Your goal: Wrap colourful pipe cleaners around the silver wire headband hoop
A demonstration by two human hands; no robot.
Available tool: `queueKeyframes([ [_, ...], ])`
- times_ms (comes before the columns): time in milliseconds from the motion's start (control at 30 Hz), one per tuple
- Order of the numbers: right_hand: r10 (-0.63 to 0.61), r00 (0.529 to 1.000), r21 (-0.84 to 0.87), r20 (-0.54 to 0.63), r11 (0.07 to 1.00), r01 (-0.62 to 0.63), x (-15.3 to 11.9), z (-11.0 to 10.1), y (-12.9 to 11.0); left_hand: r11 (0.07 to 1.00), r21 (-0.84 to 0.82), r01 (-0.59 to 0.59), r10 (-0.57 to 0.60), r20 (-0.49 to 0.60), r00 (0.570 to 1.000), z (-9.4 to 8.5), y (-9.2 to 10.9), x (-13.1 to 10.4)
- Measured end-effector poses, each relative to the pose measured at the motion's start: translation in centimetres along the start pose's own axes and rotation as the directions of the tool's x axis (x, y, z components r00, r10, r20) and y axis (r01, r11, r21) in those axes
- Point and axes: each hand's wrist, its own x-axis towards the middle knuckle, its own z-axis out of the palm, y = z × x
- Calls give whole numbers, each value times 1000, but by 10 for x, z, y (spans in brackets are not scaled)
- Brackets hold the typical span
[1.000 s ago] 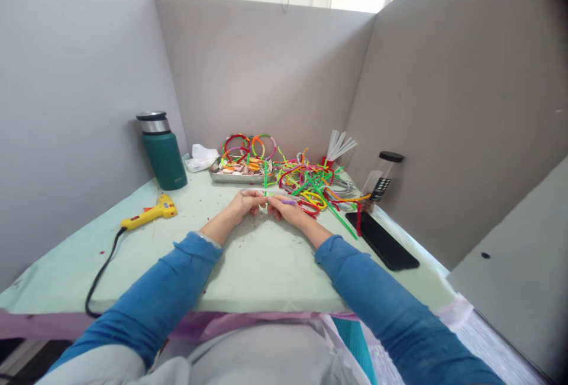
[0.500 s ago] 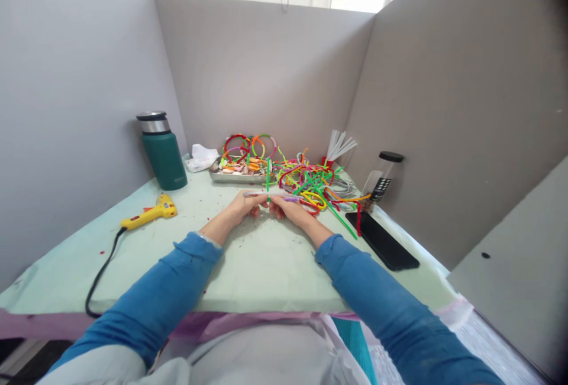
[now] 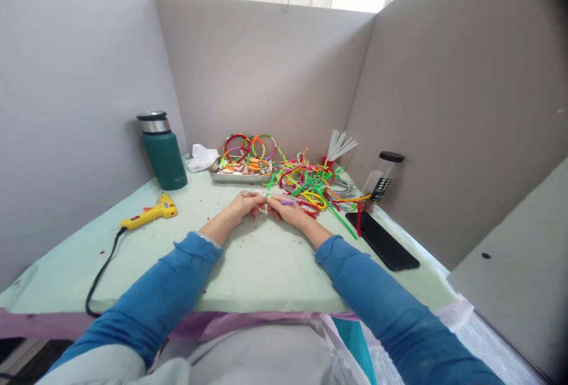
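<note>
My left hand [image 3: 245, 206] and my right hand [image 3: 286, 210] meet over the middle of the table, fingertips pinched together. Between them a bright green pipe cleaner [image 3: 270, 183] sticks up, leaning a little to the right. A thin pale strip [image 3: 257, 193] runs crosswise over the fingers of both hands. A purple piece [image 3: 287, 202] shows along the top of my right hand. The fingers hide where the green stem meets the strip. Just beyond my right hand lies a heap of coloured pipe cleaners [image 3: 306, 178].
A metal tray [image 3: 242, 178] of small pieces stands at the back, with wrapped rings [image 3: 237, 147] behind it. On the left are a yellow glue gun [image 3: 151, 213] and a green bottle [image 3: 164, 157]. A black phone [image 3: 384, 242] and a clear jar [image 3: 385, 178] are on the right.
The green pipe cleaner stood upright and taller before; now less of it shows and it tilts right. The fingertips have shifted slightly; the arms stay in place.
</note>
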Motion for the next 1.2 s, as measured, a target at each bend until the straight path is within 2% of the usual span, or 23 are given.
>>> queueKeyframes([
  [267, 61, 998, 144, 7, 988, -62, 4, -3, 5, 982, 73, -172, 174, -20, 985, 1, 5, -3],
  [400, 74, 997, 188, -4, 980, -72, 5, -5, 4, 972, 55, -227, 229, -40, 973, 3, 9, -5],
  [600, 76, 997, 242, -20, 968, -69, 5, -7, 7, 967, 74, -245, 246, -1, 969, 3, 10, -5],
  [1200, 58, 998, 256, -8, 965, -54, 4, -7, 6, 946, 240, -216, 228, -23, 973, 3, 10, -4],
])
